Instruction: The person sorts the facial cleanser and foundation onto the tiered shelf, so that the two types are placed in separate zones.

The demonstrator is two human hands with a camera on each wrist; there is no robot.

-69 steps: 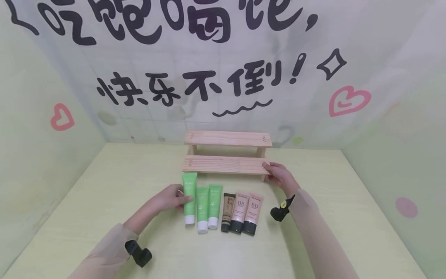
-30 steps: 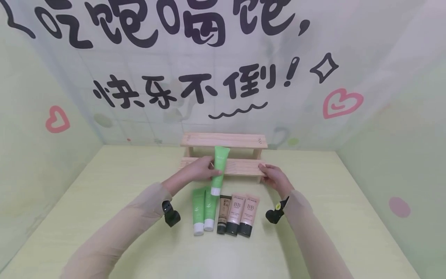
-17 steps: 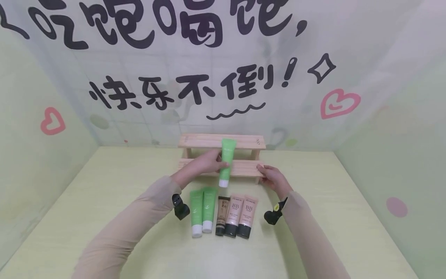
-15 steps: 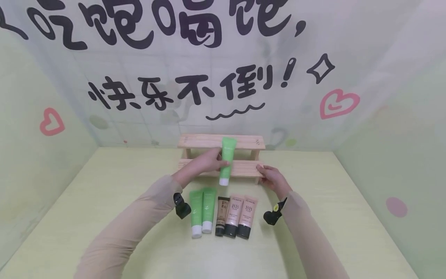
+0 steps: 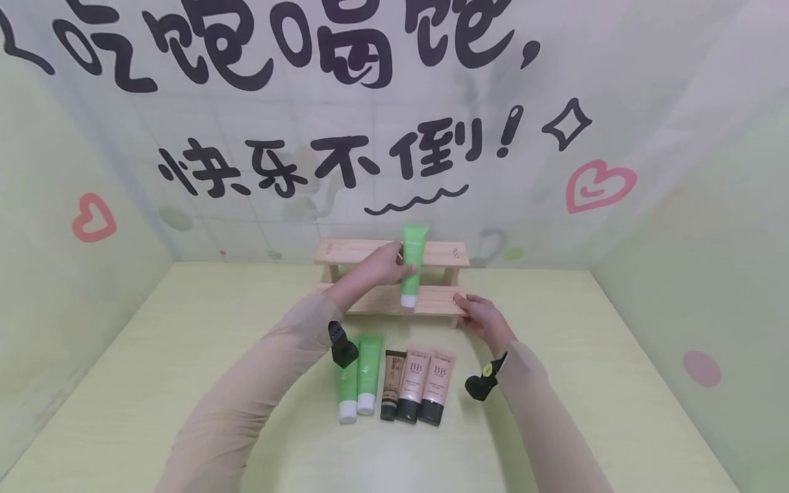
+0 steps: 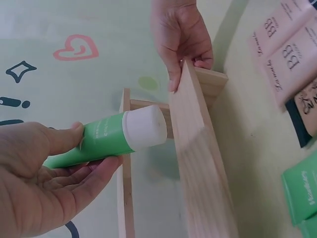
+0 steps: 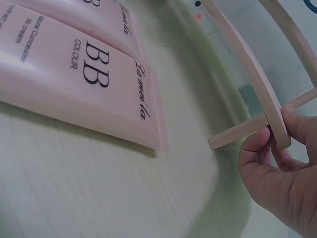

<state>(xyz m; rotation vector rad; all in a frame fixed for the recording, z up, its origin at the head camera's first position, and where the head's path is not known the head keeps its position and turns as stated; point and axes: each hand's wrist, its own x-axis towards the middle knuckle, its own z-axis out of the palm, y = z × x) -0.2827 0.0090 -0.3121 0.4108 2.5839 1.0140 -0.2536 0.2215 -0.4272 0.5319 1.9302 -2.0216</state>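
Moved: held tube point(image 5: 414, 257) (green, white cap) is higher & a bit further R than 0.5 s ago, L hand point(image 5: 388, 266) w/ it; R hand point(image 5: 483, 318) same grip as then.
Far L: pink heart point(image 5: 94, 218) on side wall point(image 5: 49, 294).
Near L: beige sleeve point(image 5: 240, 404), black wrist cam point(image 5: 342, 348) at cuff, partly hiding a green tube in head view.
Greens: 2 green tubes point(image 5: 369, 373) lying side by side on tabletop point(image 5: 123, 356), white caps twd person.
Brown: small brown tube point(image 5: 392, 385), dark cap, btwn greens & pinks.
L hand: gripping held tube, thumb one side, fingers other.
Held tube: cap down, slight tilt, in front of upper shelf point(image 5: 440, 254); cap overlaps lower shelf point(image 5: 376, 301) in head view, can't tell if touching.
Pinks: 2 pink tubes point(image 5: 414, 383), "BB" on front, black caps twd person.
R hand: pinching R end of lower shelf.
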